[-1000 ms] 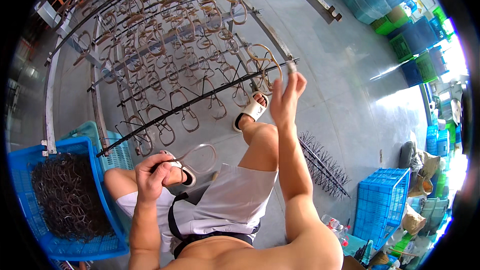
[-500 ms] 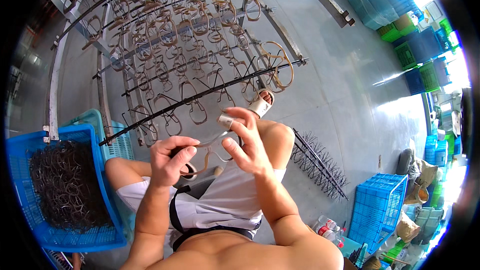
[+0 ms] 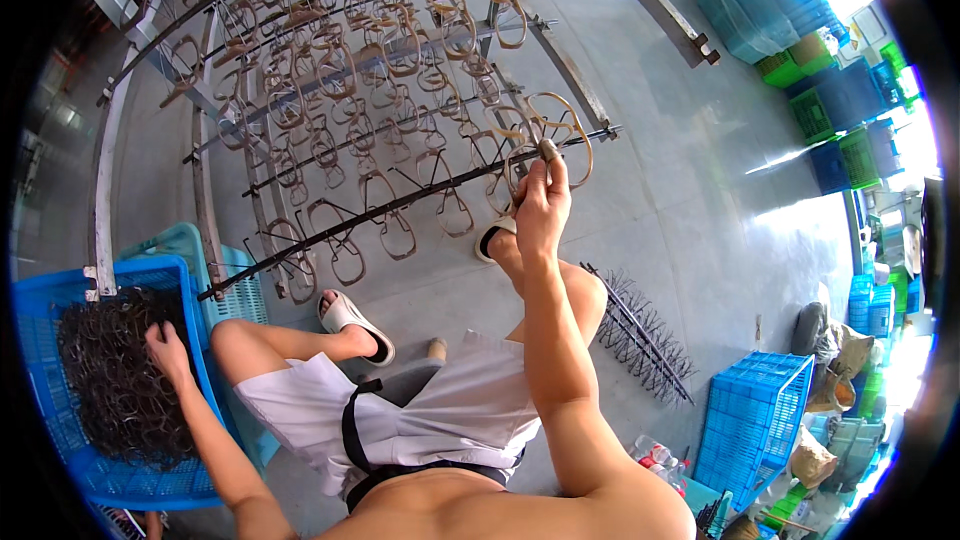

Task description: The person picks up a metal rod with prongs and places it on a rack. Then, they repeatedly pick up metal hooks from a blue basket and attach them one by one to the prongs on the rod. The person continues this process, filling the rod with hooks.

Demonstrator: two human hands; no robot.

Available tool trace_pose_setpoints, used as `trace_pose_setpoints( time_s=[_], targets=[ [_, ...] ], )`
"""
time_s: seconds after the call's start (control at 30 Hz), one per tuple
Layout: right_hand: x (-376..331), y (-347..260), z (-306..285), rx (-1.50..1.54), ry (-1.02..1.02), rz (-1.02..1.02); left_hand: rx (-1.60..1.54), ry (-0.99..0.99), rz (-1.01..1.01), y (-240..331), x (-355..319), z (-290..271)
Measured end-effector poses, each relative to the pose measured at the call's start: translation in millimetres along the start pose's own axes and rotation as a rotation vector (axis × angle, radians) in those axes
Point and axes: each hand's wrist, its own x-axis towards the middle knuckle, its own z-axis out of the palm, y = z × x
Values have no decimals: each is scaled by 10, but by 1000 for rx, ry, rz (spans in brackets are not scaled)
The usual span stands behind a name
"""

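Observation:
At the right end of the nearest black bar [image 3: 400,202], my right hand [image 3: 545,208] reaches up with its fingers closed on a brown loop-shaped frame [image 3: 522,155], much like an eyeglass frame. My fingers hide part of it, and it overlaps another tan frame [image 3: 588,155] at the bar's end. Several similar brown frames [image 3: 398,235] hang along this bar. Off to the left, my left hand [image 3: 170,352] is over a heap of dark, thin, curved pieces [image 3: 115,390] in a blue basket [image 3: 215,475]. Its fingers are apart, and nothing shows in them.
Farther bars of the metal rack [image 3: 205,165] carry many more frames. A light-green basket [image 3: 245,285] stands beside the blue one. On the floor at right lies a black rod with thin prongs [image 3: 640,335], near a blue crate [image 3: 755,420] and plastic bottles [image 3: 655,460].
Both hands were together over my lap, holding a frame. My right hand has moved up to the bar's end; my left has gone left to the blue basket. My legs have spread apart.

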Motion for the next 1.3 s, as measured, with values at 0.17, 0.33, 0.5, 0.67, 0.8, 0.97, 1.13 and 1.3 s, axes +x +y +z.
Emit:
trace_pose_setpoints(
  time_s=[0.17, 0.33, 0.5, 0.67, 0.8, 0.97, 1.13, 1.3],
  targets=[
    [24, 147, 16, 208, -44, 28, 661, -110, -250, -750, -184, 652],
    [38, 112, -63, 237, -65, 21, 408, -463, -165, -1031, 125, 1154],
    [-43, 123, 102, 364, -61, 73, -157, -753, -149, -1891, 470, 1307],
    [-112, 197, 154, 275, -168, 8, -1135, -614, -747, -2023, 479, 1236],
    [-145, 200, -5, 82, -138, -102, -1343, -768, -722, -951, 224, 1098],
    [-138, 253, 37, -142, -182, -252, -1312, -647, -697, -981, 221, 1041],
    [-179, 168, 53, -102, -237, -189, -1264, -608, -676, -926, 261, 1128],
    [-190, 193, 98, -292, -172, -357, -1215, -560, -651, -996, 269, 1180]
  ],
)
